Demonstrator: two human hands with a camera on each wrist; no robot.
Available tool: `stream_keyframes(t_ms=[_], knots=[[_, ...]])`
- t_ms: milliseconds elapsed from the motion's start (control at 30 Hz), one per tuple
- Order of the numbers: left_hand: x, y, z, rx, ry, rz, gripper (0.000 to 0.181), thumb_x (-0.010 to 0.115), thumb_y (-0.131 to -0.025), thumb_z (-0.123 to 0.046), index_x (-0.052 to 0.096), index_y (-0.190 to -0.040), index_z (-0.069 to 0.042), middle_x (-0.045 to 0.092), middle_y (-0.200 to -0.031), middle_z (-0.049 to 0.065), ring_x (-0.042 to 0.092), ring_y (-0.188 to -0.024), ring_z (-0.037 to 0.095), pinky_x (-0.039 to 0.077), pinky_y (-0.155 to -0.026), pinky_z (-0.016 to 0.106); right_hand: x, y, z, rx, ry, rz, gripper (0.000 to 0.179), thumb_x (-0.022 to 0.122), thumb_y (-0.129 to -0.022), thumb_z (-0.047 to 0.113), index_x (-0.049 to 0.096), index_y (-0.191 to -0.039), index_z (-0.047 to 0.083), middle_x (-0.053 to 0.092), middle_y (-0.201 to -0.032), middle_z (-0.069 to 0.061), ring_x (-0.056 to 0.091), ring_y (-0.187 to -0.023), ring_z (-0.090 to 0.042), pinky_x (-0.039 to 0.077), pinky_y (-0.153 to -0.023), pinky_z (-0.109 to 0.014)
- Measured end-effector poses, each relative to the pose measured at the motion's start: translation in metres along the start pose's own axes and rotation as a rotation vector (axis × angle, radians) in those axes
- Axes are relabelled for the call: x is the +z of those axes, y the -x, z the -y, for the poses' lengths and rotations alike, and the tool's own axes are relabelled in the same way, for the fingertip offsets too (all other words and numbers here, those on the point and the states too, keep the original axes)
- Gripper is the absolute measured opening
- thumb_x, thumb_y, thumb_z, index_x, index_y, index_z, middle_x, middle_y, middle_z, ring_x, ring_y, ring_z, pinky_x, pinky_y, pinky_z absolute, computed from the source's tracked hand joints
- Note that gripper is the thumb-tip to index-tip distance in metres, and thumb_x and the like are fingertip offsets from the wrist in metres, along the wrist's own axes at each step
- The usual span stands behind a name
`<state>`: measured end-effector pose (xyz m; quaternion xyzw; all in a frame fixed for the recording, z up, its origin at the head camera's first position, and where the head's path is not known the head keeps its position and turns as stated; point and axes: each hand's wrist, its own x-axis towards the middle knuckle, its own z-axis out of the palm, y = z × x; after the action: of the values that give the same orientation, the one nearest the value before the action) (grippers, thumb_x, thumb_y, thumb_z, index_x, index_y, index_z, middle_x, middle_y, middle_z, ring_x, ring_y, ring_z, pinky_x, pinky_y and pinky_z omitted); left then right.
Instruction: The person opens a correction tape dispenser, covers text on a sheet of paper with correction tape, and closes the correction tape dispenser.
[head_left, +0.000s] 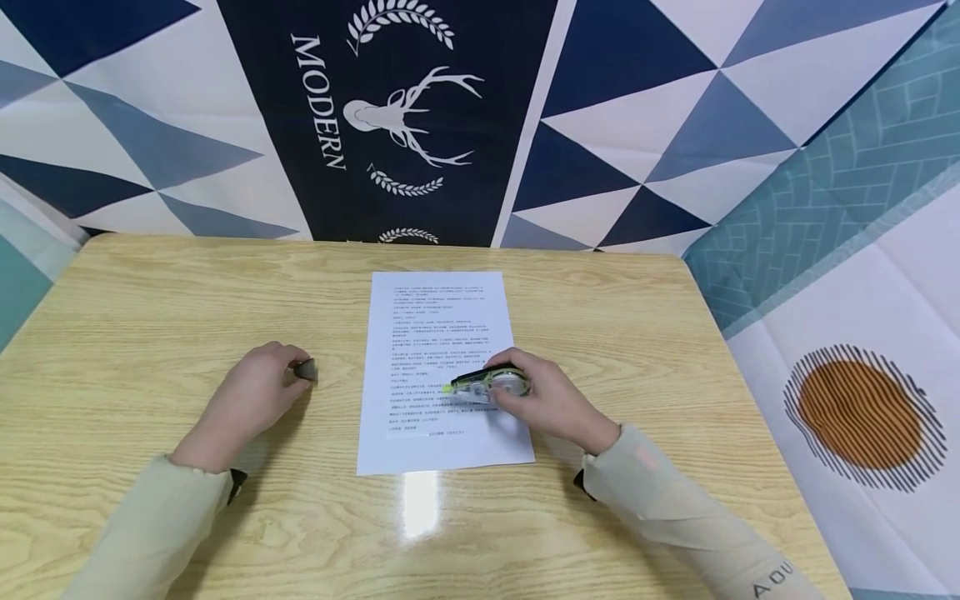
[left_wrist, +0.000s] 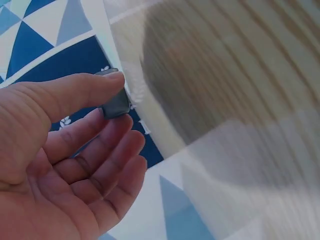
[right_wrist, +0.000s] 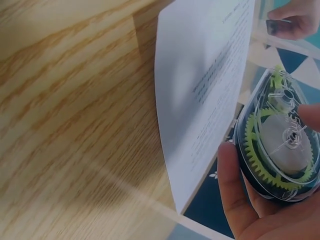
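Observation:
A white sheet of printed paper [head_left: 437, 333] lies on the wooden table. Over its lower right part my right hand [head_left: 551, 398] holds a correction tape dispenser [head_left: 487, 385], its tip pointing left. The dispenser's clear case and green gear wheels [right_wrist: 257, 150] show in the right wrist view. To the left of the sheet, my left hand [head_left: 258, 392] pinches a small dark grey cap [head_left: 304, 369] between thumb and fingers. In the left wrist view the cap [left_wrist: 116, 104] sits under the thumb tip, with the other fingers loosely curled below it.
The wooden table [head_left: 150, 333] extends around the sheet on all sides. Behind it hangs a patterned cloth [head_left: 420, 208] with a deer head and triangles. A light cloth with an orange circle [head_left: 862, 412] is beyond the right edge.

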<state>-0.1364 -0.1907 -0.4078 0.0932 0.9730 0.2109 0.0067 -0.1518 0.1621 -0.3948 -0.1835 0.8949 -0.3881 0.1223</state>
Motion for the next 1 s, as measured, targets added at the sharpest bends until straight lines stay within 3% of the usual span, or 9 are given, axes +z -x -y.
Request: stream_keyframes(t_ms=[167,467,700,1000], knots=[[-0.001,0.001,-0.012,0.061,0.026,-0.047,0.018,0.067,-0.082,-0.004,0.065,-0.098,0.003,0.061,-0.086,0.014,0.055,-0.075,0.024,0.047,-0.067,0.038,-0.001,0.0,0.001,0.038,-0.034,-0.003,0.026,0.064,-0.086,0.019,0.06,-0.112,0.023,0.065,-0.112,0.001,0.057,-0.104,-0.016,0.044,-0.084,-0.034],[0.002,0.002,-0.03,0.121,0.055,-0.101,0.022,0.072,-0.078,-0.005,0.066,-0.098,0.001,0.064,-0.091,0.012,0.058,-0.089,0.029,0.049,-0.078,0.043,-0.001,-0.002,0.0,0.103,-0.079,-0.005,0.027,0.062,-0.087,0.02,0.059,-0.114,0.022,0.064,-0.114,-0.001,0.055,-0.096,-0.017,0.041,-0.078,-0.03],[0.007,-0.001,-0.041,0.182,0.059,-0.148,0.023,0.073,-0.076,-0.003,0.066,-0.097,0.0,0.065,-0.091,0.01,0.058,-0.089,0.028,0.049,-0.078,0.041,-0.001,-0.004,0.003,0.114,-0.096,-0.027,0.028,0.062,-0.086,0.021,0.059,-0.114,0.021,0.064,-0.111,-0.004,0.054,-0.093,-0.018,0.042,-0.078,-0.03],[0.012,-0.001,-0.054,0.216,0.058,-0.161,0.025,0.074,-0.073,-0.001,0.066,-0.097,0.0,0.065,-0.089,0.008,0.057,-0.084,0.024,0.049,-0.075,0.038,-0.001,-0.005,0.004,0.106,-0.097,-0.036,0.028,0.062,-0.086,0.021,0.059,-0.114,0.021,0.064,-0.112,-0.003,0.054,-0.097,-0.018,0.041,-0.082,-0.032]])
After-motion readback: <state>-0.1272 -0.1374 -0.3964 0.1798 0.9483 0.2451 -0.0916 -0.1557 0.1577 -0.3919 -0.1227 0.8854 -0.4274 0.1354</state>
